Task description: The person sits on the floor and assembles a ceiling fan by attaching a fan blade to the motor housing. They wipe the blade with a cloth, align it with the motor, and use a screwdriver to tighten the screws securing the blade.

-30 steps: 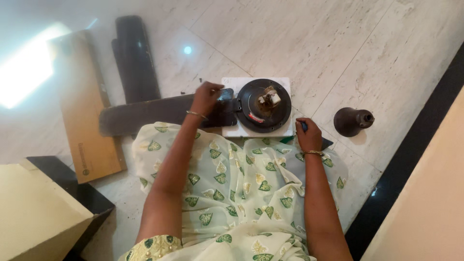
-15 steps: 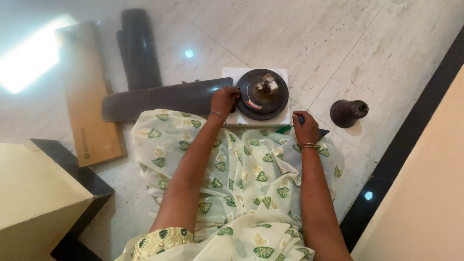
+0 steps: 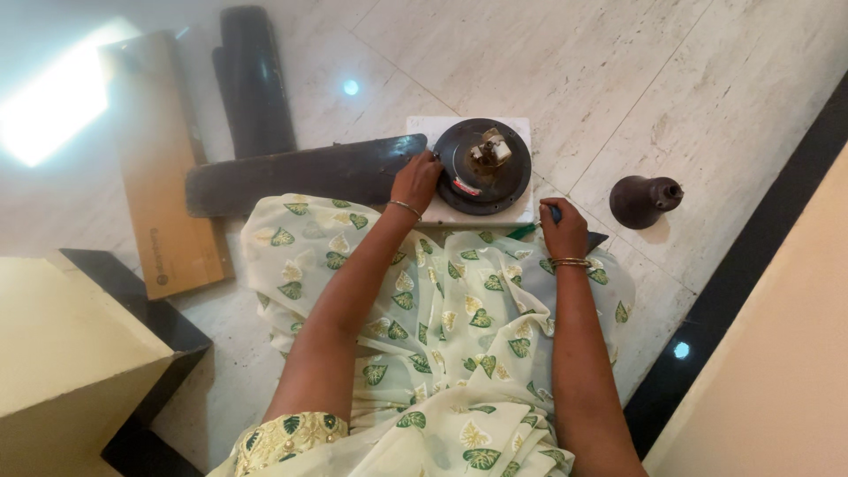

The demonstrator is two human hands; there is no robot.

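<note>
Landmark: round dark fan motor housing (image 3: 482,166), sitting on a white foam block (image 3: 521,212) on the pale tiled floor (image 3: 618,79).

Far left of the motor: a flat brown cardboard piece (image 3: 163,168) on the floor. Nearer the motor, a dark fan blade (image 3: 253,79) lies lengthwise. A second dark blade (image 3: 300,172) lies crosswise, its inner end reaching the motor's left rim.

Left hand (image 3: 415,181): at the motor's left edge, where the crosswise blade meets the housing. Fingers curled over that junction, closed on the blade root or the rim; cannot tell which.

Motor: metal disc with a small bracket and wiring stub at its centre. Judged heavy, rigid, smooth on the face. The best hold looks like the outer rim with both hands, not the central stub, which seems delicate. The foam under it looks soft and likely to dent or shift. The blade is judged long, thin and stiff, prone to levering at its root, so it wants support near the motor end.

Right hand (image 3: 563,231): just below-right of the motor, off the foam corner. Fist closed round a slim tool with a blue and green handle; the tip is hidden.

Right of the motor, apart from it: a dark bell-shaped canopy cover (image 3: 645,200) lying on its side.
</note>
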